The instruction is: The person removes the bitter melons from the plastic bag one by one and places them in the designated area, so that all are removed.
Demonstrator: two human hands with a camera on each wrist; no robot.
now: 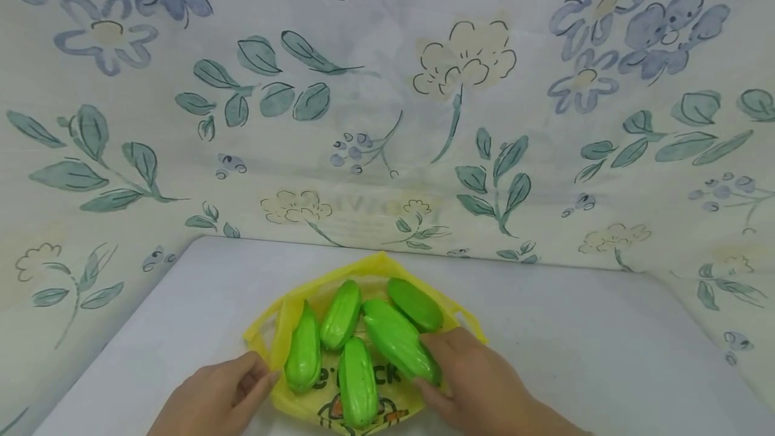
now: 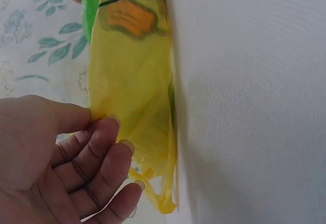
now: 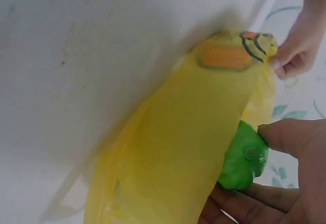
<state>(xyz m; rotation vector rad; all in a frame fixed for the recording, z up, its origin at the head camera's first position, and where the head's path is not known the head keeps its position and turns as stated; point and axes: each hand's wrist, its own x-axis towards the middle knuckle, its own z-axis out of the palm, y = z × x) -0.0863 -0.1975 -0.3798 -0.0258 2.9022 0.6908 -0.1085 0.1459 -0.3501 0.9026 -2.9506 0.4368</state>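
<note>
A yellow plastic bag (image 1: 383,262) with printed letters and a cartoon lies spread on the white table, several glossy green zucchini-like vegetables on it. At its left edge, my left hand (image 1: 220,392) pinches the bag film between thumb and fingers, seen closely on the yellow film (image 2: 130,76) in the left wrist view. On the right, my right hand (image 1: 478,382) grips the lower end of one long green vegetable (image 1: 396,338). The right wrist view shows that vegetable's knobbed end (image 3: 243,158) between thumb and fingers, beside the raised bag side.
Another green vegetable (image 1: 414,305) lies behind the held one; others (image 1: 342,315) lie to its left, one of them (image 1: 358,385) at the front. A bag handle loop (image 2: 165,203) hangs near the table surface. Floral cloth (image 1: 387,120) stands around the table's back and sides.
</note>
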